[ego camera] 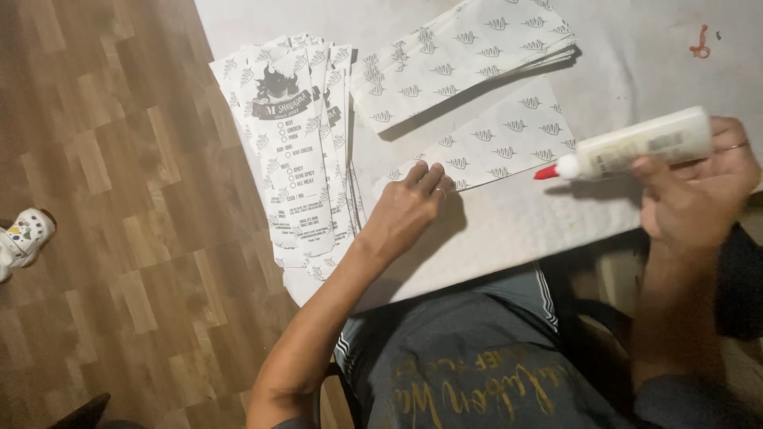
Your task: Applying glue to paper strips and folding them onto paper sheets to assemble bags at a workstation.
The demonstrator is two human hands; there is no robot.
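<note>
Setting: wood-pattern floor (119,238) fills the left of the frame; a white desk (493,230) takes the upper right.
Left hand: left hand (407,208) rests near the frame's centre, fingers (425,176) spread flat and released, pressing the lower left corner of a printed paper sheet (509,135).
Right hand: right hand (695,191) at the right edge, fingers clenched around a white glue bottle (636,144), held level above the desk, its red nozzle (547,172) pointing left, just off the sheet's lower right edge.
Doing it well: judging from the pose, a thin, steady line along the edge would serve, with the left fingers pinning the sheet so it cannot slide.
Outward: a fanned pile of printed bags (298,151) lies just left of the left hand; a second stack (469,56) sits above the sheet.
Surface: desk pale, with a small red mark (700,44) at upper right.
Room: a white shoe (24,238) shows at the far left.
</note>
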